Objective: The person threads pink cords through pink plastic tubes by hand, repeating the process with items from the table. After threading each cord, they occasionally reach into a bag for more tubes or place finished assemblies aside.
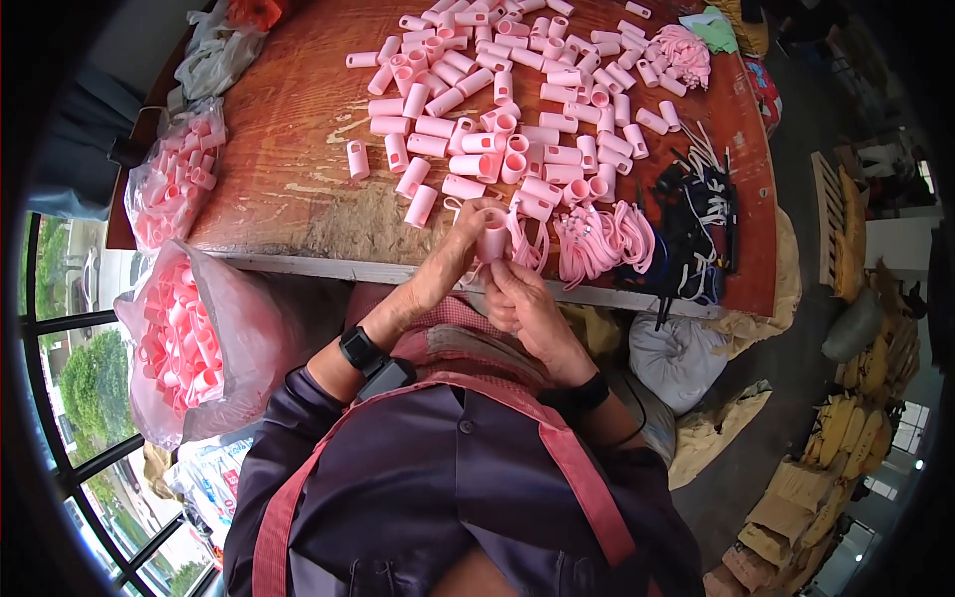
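Observation:
My left hand (450, 261) and my right hand (525, 303) meet at the near edge of a worn wooden table (288, 189). Together they hold one pink plastic tube (493, 239) upright between the fingers. A thin pink cord (521, 247) hangs from the tube beside my right fingers. Several loose pink tubes (497, 99) lie spread over the table just beyond my hands. A bundle of pink cords (602, 239) lies to the right of my hands.
A clear bag full of pink tubes (184, 338) stands at my left, below the table. Another filled bag (169, 179) lies on the table's left edge. Black and white cords (696, 219) lie at the table's right. Sacks (681, 358) and bananas (846, 418) are on the floor at right.

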A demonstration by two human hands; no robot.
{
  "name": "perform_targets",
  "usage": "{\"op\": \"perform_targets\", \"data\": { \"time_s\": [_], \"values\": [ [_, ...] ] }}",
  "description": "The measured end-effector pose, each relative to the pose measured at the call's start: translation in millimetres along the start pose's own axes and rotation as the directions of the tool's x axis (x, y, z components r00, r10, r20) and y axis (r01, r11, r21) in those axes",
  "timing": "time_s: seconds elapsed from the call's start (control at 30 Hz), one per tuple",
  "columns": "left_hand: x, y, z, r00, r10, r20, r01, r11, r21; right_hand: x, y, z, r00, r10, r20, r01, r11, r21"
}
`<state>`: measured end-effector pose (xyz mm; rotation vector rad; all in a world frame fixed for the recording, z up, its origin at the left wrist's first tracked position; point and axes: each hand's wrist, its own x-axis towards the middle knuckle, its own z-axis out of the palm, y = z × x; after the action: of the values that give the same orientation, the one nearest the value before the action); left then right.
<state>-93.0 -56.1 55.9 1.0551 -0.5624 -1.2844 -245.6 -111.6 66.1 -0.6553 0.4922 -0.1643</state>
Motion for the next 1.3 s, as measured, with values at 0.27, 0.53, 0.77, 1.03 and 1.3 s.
{"op": "perform_targets", "data": {
  "time_s": [0.27, 0.53, 0.77, 1.03, 1.3],
  "values": [
    [52.1, -46.0, -21.0, 0.847, 0.480, 0.228, -0.039, -0.373, 0.927, -17.5, -11.5, -15.3, 0.988, -0.044, -0.149, 0.040, 0.999, -0.029],
    [32.2, -5.7, -11.1, 0.812, 0.569, 0.129, -0.134, -0.034, 0.990, -11.6, -24.2, -21.1, 0.964, -0.177, -0.201, 0.154, 0.981, -0.122],
    [-20.8, 32.6, -1.9, 0.909, 0.364, 0.202, -0.313, 0.277, 0.909, 22.2, -19.2, 2.8, 0.897, -0.386, -0.217, 0.277, 0.872, -0.403],
    [-41.6, 24.5, -24.4, 0.991, 0.131, 0.034, -0.116, 0.692, 0.712, 29.7, -14.4, 24.4, 0.898, -0.432, -0.085, 0.299, 0.740, -0.602],
    [-50.2, 29.3, -52.6, 0.993, 0.054, 0.101, -0.108, 0.724, 0.681, 42.5, -22.1, 25.8, 0.825, -0.548, -0.140, 0.331, 0.669, -0.666]
  ]
}}
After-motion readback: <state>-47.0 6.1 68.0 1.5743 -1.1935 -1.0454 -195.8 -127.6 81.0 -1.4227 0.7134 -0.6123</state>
